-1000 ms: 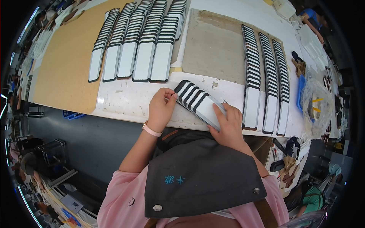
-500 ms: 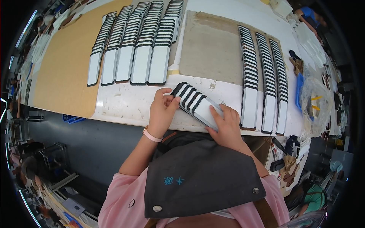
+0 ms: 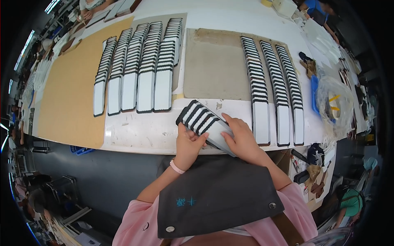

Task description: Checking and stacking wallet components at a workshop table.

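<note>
Between my hands, at the near edge of the table, is a short fanned stack of white strips with black rounded edges [image 3: 200, 117], lying slantwise. My left hand [image 3: 190, 144] is closed on its lower left side, thumb on top and fingers beneath. My right hand [image 3: 243, 140] grips its near right end, thumb on the white face and fingers along the far side. The undersides of the strips are hidden. Similar overlapping rows of white, black-edged strips [image 3: 163, 93] lie beyond to the left. More such rows [image 3: 260, 123] lie just right of my right hand.
A grey board [image 3: 217, 69] lies ahead and a tan board [image 3: 67, 96] at the left. A clear plastic bag [image 3: 338, 100] and a blue tray [image 3: 314, 93] sit at the right edge. Another person's hand [image 3: 88, 15] shows at the far left of the table.
My left hand has moved from the stack's far left end to its near side. The stack sits slightly lower in the picture and more fanned out. The whole view has shifted.
</note>
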### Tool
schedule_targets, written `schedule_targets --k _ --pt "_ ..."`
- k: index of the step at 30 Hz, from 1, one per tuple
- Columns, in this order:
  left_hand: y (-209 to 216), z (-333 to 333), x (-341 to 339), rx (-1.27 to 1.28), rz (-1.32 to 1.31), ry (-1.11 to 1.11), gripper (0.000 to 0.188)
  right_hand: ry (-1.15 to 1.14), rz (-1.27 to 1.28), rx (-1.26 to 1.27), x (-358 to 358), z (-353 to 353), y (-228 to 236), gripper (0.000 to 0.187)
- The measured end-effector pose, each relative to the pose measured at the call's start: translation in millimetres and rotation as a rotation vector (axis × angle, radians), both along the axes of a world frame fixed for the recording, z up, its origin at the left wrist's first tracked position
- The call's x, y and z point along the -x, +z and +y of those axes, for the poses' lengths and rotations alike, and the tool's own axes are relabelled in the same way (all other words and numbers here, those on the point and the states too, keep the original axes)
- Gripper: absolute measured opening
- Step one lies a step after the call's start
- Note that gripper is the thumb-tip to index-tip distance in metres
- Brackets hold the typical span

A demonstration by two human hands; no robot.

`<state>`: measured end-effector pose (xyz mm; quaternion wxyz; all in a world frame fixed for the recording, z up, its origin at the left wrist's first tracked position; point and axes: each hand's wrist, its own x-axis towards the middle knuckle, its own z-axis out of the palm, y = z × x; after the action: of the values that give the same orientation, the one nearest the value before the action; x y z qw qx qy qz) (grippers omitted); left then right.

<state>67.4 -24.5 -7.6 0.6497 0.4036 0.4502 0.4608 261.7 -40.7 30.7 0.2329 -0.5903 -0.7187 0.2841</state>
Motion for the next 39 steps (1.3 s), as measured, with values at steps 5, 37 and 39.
schedule_targets --k 5,37,39 --pt "17 15 -2 -0.046 -0.057 0.044 0.051 0.04 0.083 -0.141 2 16 16 0.041" --pt "-51 262 -65 -0.387 0.538 -0.28 0.047 -0.661 0.243 0.036 -64 283 -74 0.04" --pt "-60 282 -88 -0.473 0.589 -0.233 0.049 -0.656 0.12 0.069 -74 301 -79 0.04"
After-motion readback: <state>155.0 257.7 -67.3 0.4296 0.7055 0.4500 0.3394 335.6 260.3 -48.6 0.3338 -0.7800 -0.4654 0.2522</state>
